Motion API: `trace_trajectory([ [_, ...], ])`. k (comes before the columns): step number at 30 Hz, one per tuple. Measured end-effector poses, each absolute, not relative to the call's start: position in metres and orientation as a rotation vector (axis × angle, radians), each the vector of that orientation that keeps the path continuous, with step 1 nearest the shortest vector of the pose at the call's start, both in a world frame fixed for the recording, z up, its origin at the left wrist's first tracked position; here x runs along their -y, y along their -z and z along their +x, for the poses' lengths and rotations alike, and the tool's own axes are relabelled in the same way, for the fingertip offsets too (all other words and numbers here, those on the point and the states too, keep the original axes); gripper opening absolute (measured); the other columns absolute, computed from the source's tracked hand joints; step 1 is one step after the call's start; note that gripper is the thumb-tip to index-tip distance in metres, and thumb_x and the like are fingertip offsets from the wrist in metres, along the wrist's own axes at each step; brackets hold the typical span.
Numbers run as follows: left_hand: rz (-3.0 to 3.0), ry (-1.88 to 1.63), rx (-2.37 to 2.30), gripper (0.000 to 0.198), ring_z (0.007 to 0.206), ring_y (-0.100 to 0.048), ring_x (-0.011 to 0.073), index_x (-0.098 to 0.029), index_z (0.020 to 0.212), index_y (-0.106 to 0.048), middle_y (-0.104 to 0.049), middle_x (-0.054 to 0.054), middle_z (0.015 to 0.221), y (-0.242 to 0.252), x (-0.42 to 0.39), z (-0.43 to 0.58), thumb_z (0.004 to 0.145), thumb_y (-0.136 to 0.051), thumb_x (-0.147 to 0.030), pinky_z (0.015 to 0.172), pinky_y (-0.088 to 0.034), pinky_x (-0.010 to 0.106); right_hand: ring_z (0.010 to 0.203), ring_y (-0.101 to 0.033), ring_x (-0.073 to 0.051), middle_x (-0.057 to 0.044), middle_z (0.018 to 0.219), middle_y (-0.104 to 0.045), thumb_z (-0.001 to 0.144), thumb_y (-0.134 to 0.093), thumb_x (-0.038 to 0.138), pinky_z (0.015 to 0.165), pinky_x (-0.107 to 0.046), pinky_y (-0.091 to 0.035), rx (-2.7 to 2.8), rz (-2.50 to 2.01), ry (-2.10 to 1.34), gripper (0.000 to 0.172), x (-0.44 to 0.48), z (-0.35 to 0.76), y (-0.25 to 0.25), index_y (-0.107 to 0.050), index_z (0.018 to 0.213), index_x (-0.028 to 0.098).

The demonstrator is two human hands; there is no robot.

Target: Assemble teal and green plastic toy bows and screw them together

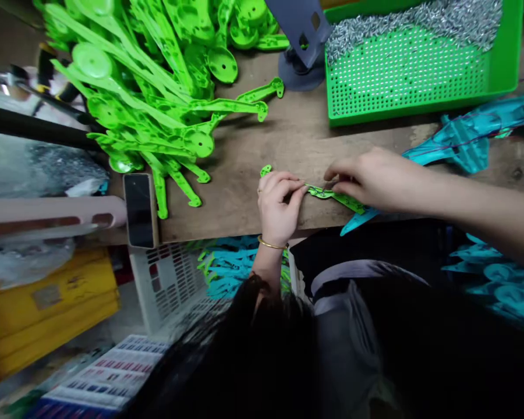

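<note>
Near the table's front edge, a long lime-green plastic part (347, 202) lies under both hands. My left hand (278, 203), with a gold bangle at the wrist, pinches its left stretch, and a rounded end of the part pokes out beyond the fingers. Over the part's middle, my right hand (369, 177) has thumb and fingers drawn together. Whatever sits between those fingertips is too small to make out. A dark thin line, perhaps a wire, runs along the part. Beneath my right wrist a teal plastic piece (360, 221) points out over the table edge.
A heap of lime-green parts (157, 87) covers the table's back left. Behind my right hand stands a green basket (406, 107) of small screws (445, 26), beside a grey stand (301, 70). More teal parts (458, 137) lie right. A phone (138, 209) rests at the left edge, above a white crate (170, 291).
</note>
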State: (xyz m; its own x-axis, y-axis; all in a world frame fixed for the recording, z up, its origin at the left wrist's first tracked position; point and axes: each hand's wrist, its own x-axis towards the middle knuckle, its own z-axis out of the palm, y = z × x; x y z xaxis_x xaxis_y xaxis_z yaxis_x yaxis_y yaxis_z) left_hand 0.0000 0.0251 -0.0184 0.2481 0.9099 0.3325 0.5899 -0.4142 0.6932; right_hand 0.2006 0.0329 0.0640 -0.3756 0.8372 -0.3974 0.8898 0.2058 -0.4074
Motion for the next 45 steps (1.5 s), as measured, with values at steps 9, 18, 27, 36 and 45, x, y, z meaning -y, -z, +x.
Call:
trace_trajectory([
  [9,2.321,-0.871,-1.354,0.009,0.105,-0.06,0.0216,-0.022,0.09,-0.068,-0.07,0.004,0.099,0.009,-0.013,0.002,0.088,-0.059,-0.023,0.102,-0.044,0.047,0.087,-0.063,-0.022,-0.007,0.088,-0.07,0.097,-0.042,0.026,0.074,-0.034,-0.029,-2.613,1.493,0.562,0.031,0.016,0.209,-0.05,-0.071,0.105,0.019],
  [18,2.362,-0.92,-1.08,0.02,0.115,-0.06,0.0206,-0.018,0.102,-0.067,-0.068,0.008,0.111,0.021,0.016,0.021,0.089,-0.053,-0.015,0.109,-0.043,0.049,0.083,-0.061,-0.021,-0.008,0.094,-0.069,0.097,-0.041,0.029,0.07,-0.031,-0.033,-2.623,1.653,0.583,0.031,0.023,0.218,-0.045,-0.067,0.112,0.02],
  [27,2.393,-0.851,-1.131,0.018,0.111,-0.061,0.0199,-0.021,0.097,-0.068,-0.069,0.006,0.107,0.018,0.013,0.02,0.089,-0.052,-0.018,0.108,-0.044,0.051,0.081,-0.062,-0.02,-0.009,0.092,-0.069,0.091,-0.048,0.03,0.063,-0.029,-0.036,-2.484,2.015,0.649,0.024,0.016,0.225,-0.041,-0.068,0.094,0.018],
  [36,2.372,-0.841,-1.036,0.021,0.114,-0.06,0.0196,-0.02,0.103,-0.067,-0.068,0.006,0.111,0.022,0.011,0.015,0.088,-0.052,-0.015,0.111,-0.04,0.05,0.068,-0.058,-0.021,-0.008,0.08,-0.07,0.084,-0.053,0.03,0.058,-0.031,-0.032,-2.213,2.171,0.745,0.018,0.002,0.229,-0.044,-0.067,0.084,0.02],
  [45,2.399,-0.754,-1.091,0.023,0.113,-0.06,0.021,-0.022,0.102,-0.068,-0.068,0.006,0.112,0.024,0.009,0.015,0.088,-0.05,-0.016,0.11,-0.04,0.054,0.087,-0.06,-0.027,-0.007,0.089,-0.07,0.093,-0.042,0.035,0.084,-0.044,-0.037,-2.449,2.009,0.537,0.026,0.015,0.259,-0.048,-0.067,0.092,0.026],
])
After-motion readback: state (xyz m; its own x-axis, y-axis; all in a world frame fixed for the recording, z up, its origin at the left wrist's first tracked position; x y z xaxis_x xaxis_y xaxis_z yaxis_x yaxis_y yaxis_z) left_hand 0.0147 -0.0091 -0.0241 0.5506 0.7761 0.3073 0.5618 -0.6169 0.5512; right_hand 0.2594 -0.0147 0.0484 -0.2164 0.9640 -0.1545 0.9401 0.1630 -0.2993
